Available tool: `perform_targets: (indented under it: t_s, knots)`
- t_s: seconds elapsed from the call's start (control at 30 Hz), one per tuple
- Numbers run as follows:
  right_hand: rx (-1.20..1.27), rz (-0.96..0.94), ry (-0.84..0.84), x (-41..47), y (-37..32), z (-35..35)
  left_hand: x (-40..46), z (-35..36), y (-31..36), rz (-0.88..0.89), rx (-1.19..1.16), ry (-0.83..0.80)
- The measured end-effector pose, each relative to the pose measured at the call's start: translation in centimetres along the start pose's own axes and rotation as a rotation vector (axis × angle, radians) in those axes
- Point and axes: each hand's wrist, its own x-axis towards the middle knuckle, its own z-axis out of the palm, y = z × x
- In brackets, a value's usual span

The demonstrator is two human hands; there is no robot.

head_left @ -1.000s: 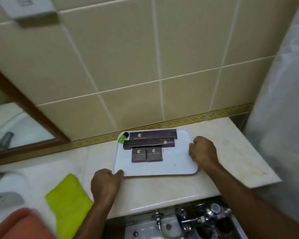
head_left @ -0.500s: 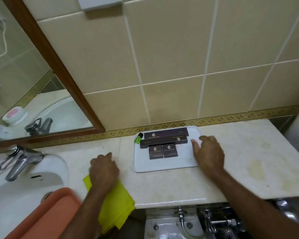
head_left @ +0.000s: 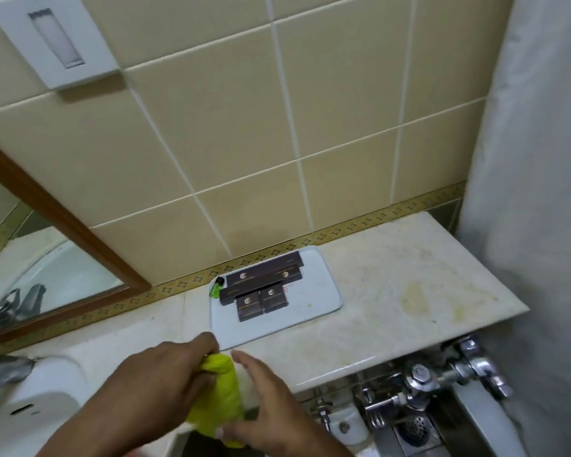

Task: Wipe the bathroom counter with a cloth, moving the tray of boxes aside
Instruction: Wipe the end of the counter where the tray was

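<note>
A white tray sits on the pale marble counter against the tiled wall. On it lie several dark brown boxes and a small green bottle. My left hand is lifted above the counter's front edge, gripping a bunched yellow-green cloth that hangs down. My right hand is beside the cloth with fingers spread, touching its lower end. Both hands are clear of the tray.
A white sink with a chrome tap lies at the left. A wood-framed mirror hangs above it. Chrome valves and pipes sit below the counter's right end. A white curtain hangs on the right.
Both hands let go of the tray. My left hand picked the cloth up off the counter, and my right hand came back toward it. The tray now stands left of the counter's stained right part.
</note>
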Motion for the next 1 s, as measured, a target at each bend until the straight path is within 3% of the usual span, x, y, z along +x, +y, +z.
perform_targets:
  t_s: [0.1,0.27,0.37,0.47,0.57,0.63,0.73,1.0]
  knots:
    - [0.222,0.004,0.118,-2.4,-0.4,-3.3,2.3,-2.6,4.4,0.132,-0.075,0.131]
    - [0.104,0.064,0.682,-6.0,0.4,-10.7,12.6,-1.7,10.3,0.278,-0.305,0.215]
    - [-0.189,0.161,0.784,-5.1,2.3,-16.0,19.2,1.9,13.7,0.227,-0.375,0.336]
    - [-0.952,0.257,0.886,-2.7,4.2,-19.1,22.6,6.2,14.3,0.042,-0.270,0.423]
    - [-1.219,0.096,0.858,-0.1,5.3,-19.4,23.2,10.9,12.8,-0.117,-0.091,0.444]
    - [-1.223,0.000,0.681,1.1,6.2,-18.4,23.2,13.5,12.2,-0.139,-0.056,0.454]
    - [-1.248,0.039,0.424,2.0,7.3,-16.8,23.6,15.0,11.6,-0.095,-0.045,0.492]
    - [-1.356,-0.061,0.288,8.3,7.3,-25.6,24.6,16.1,10.8,-0.070,-0.040,0.488]
